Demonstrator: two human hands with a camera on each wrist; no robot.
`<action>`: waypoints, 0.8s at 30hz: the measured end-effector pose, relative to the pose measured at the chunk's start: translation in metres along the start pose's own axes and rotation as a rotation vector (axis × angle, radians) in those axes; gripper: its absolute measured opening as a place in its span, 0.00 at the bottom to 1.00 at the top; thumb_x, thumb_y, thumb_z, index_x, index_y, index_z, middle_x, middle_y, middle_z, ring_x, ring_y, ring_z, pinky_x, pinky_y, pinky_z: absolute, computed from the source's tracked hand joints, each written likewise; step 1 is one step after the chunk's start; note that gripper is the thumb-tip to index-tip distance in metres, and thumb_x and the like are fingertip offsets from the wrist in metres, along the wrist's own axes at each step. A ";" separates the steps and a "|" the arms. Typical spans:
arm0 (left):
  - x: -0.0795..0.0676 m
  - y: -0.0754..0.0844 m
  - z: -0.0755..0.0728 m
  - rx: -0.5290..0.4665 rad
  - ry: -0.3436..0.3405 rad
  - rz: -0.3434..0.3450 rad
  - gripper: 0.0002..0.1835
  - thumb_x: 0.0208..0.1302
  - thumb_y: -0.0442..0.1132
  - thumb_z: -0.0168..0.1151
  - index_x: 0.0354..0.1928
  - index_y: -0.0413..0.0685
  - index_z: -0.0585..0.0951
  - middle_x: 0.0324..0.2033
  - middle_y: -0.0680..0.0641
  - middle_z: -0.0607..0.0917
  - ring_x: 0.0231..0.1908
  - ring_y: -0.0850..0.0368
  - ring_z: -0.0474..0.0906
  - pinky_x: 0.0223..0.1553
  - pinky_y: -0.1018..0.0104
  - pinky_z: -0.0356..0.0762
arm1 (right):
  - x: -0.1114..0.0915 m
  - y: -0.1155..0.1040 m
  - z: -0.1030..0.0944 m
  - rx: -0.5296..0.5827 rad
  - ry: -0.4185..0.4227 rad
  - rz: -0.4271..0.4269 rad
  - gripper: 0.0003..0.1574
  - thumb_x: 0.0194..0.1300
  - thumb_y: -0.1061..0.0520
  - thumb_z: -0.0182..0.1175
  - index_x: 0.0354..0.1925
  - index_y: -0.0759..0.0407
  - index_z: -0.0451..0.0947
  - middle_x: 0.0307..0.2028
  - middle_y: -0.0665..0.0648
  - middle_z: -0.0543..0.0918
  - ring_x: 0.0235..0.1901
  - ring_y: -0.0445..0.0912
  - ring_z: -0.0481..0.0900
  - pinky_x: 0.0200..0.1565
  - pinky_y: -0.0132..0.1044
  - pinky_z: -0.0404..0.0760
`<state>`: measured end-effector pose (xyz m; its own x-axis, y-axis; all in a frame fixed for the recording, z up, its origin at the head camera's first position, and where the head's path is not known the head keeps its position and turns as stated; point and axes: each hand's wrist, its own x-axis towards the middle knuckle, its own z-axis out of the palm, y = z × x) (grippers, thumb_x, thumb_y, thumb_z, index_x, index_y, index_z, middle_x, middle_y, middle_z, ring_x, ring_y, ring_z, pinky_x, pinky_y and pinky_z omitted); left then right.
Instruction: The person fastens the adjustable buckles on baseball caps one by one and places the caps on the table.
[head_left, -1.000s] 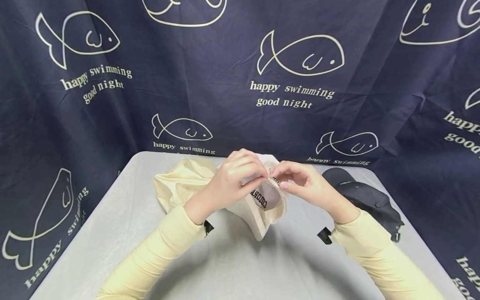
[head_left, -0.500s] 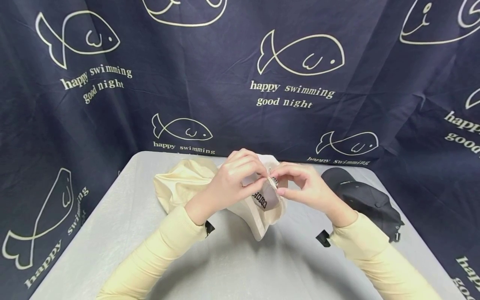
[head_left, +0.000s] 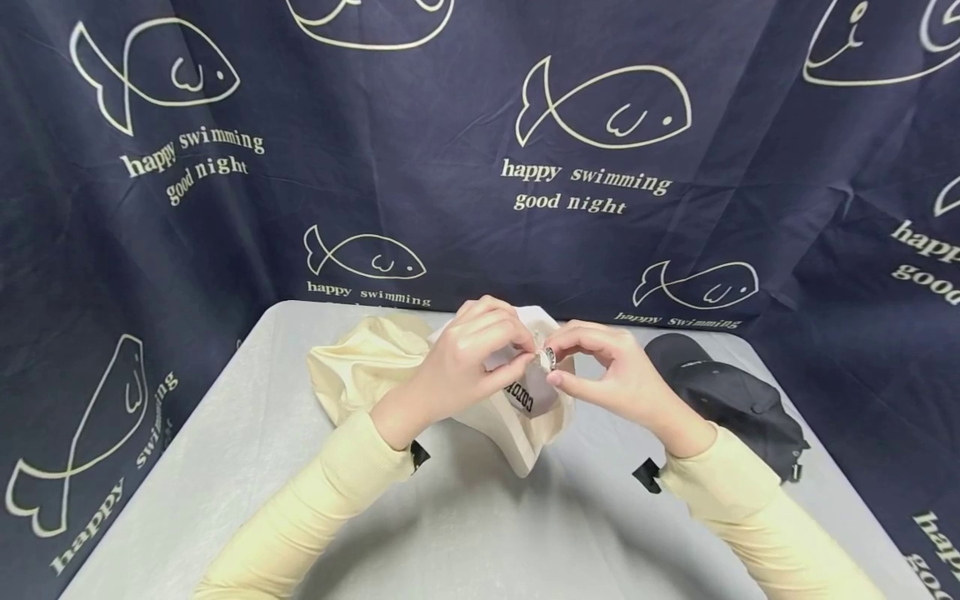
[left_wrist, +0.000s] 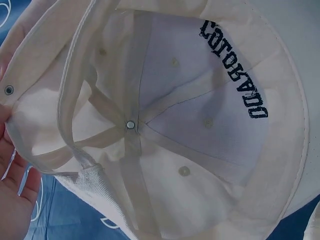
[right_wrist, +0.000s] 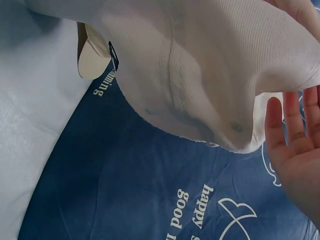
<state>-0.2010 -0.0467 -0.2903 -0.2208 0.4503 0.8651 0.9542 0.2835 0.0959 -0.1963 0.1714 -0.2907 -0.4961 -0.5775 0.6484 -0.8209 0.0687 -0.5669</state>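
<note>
Both hands hold a cream baseball cap [head_left: 517,442] over the table, with its hollow side facing the head camera. Dark mirrored lettering [left_wrist: 235,70] shows through the inside of the crown in the left wrist view. My left hand [head_left: 480,346] pinches the cap's back strap between thumb and fingertips. At the strap sits a small metal buckle [head_left: 551,358], which my right hand [head_left: 611,358] pinches from the other side. The right wrist view has the ribbed outside of the crown [right_wrist: 200,65], with the right hand's fingers [right_wrist: 295,127] below the cap's edge.
A crumpled pale-yellow cloth item [head_left: 367,358] lies at the back left of the grey table [head_left: 480,533]. A black cap [head_left: 738,408] lies at the right, beyond the right forearm. A dark blue printed curtain [head_left: 465,150] stands behind the table.
The right fingers have shifted slightly on the buckle, which has turned and shows more of its face. Left hand and cap have barely moved; the other items stay put.
</note>
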 end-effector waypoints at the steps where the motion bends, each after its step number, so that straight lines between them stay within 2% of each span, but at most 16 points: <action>1: 0.000 0.000 0.000 -0.001 -0.001 0.001 0.03 0.55 0.32 0.64 0.29 0.49 0.80 0.27 0.55 0.81 0.41 0.59 0.74 0.43 0.68 0.68 | 0.000 0.000 -0.001 0.002 -0.001 -0.003 0.20 0.47 0.75 0.67 0.39 0.62 0.80 0.36 0.54 0.81 0.37 0.41 0.79 0.41 0.32 0.80; 7: -0.001 -0.001 -0.003 -0.009 -0.010 0.004 0.03 0.57 0.34 0.64 0.31 0.49 0.80 0.28 0.55 0.82 0.42 0.59 0.75 0.44 0.67 0.68 | -0.001 0.001 -0.004 0.037 -0.023 0.020 0.18 0.50 0.75 0.65 0.40 0.63 0.80 0.38 0.54 0.81 0.36 0.41 0.78 0.39 0.32 0.79; 14: -0.002 -0.002 -0.004 -0.017 -0.018 0.003 0.03 0.58 0.34 0.65 0.32 0.50 0.81 0.30 0.56 0.82 0.43 0.59 0.75 0.46 0.67 0.68 | -0.003 0.001 -0.006 0.115 -0.019 0.078 0.12 0.57 0.72 0.61 0.41 0.66 0.79 0.40 0.55 0.81 0.41 0.42 0.78 0.44 0.32 0.79; 24: -0.004 -0.001 -0.006 -0.031 0.022 -0.021 0.04 0.55 0.33 0.67 0.33 0.49 0.82 0.32 0.55 0.83 0.43 0.59 0.75 0.45 0.66 0.67 | -0.002 0.002 -0.004 0.186 0.012 0.060 0.13 0.58 0.72 0.60 0.42 0.67 0.79 0.41 0.54 0.82 0.42 0.42 0.79 0.46 0.33 0.79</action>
<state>-0.2001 -0.0539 -0.2910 -0.2363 0.4256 0.8735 0.9553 0.2663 0.1287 -0.1981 0.1760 -0.2915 -0.5468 -0.5668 0.6163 -0.7242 -0.0492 -0.6878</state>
